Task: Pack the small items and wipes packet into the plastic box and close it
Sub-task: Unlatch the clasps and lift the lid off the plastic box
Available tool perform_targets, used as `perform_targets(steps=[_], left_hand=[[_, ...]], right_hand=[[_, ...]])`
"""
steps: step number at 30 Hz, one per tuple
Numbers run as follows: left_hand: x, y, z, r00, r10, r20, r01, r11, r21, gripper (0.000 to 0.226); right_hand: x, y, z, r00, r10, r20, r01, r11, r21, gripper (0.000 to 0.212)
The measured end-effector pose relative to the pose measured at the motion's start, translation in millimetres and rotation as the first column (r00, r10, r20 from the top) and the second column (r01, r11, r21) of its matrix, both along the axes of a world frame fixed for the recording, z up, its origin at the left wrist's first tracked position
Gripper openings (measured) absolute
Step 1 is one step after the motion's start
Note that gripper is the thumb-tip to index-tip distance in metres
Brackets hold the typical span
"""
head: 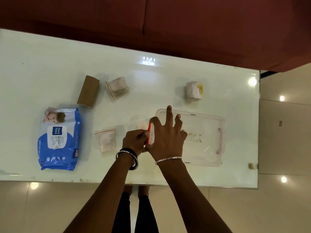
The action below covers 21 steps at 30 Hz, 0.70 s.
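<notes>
Plastic box lies near the table's right edge; both hands pinch a red-edged bag.

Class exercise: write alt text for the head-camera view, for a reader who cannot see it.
Seen from above, a person's left hand and right hand together hold a small red-edged bag over a white table, beside a clear plastic box. A blue wipes packet, a cardboard tube, two more small bags and a wrapped roll lie around them.
</notes>
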<state>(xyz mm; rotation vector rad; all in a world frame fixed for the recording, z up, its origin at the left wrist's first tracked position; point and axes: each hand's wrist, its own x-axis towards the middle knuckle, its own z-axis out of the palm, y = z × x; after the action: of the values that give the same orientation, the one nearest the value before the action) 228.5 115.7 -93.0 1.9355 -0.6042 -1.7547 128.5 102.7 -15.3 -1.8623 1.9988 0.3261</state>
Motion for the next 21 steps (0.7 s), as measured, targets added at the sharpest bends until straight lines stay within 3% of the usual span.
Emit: perform_targets(steps=[8,13,17,21], left_hand=[[-2,0,3,0.996,-0.058,0.062,0.060,0.998,-0.031,0.015],[-6,-1,13,0.999,-0.034,0.043,0.035,0.999,-0.023,0.031],[-8,-3,21,0.994,-0.027,0.103,0.029,0.999,-0.021,0.029],[-6,-3,24,0.994,-0.025,0.109,0.025,1.000,0.004,0.024]], right_hand=[[-14,-3,38,0.992,0.002,0.123,-0.002,1.000,-0.003,0.075],[-43,0,82,0.957,-0.050,0.287,0.079,0.993,-0.090,0.073],[-71,9,105,0.897,-0.146,0.417,0.258,0.940,-0.225,0.064],[-100,23,115,0.816,-0.324,0.479,0.515,0.783,-0.348,0.054]])
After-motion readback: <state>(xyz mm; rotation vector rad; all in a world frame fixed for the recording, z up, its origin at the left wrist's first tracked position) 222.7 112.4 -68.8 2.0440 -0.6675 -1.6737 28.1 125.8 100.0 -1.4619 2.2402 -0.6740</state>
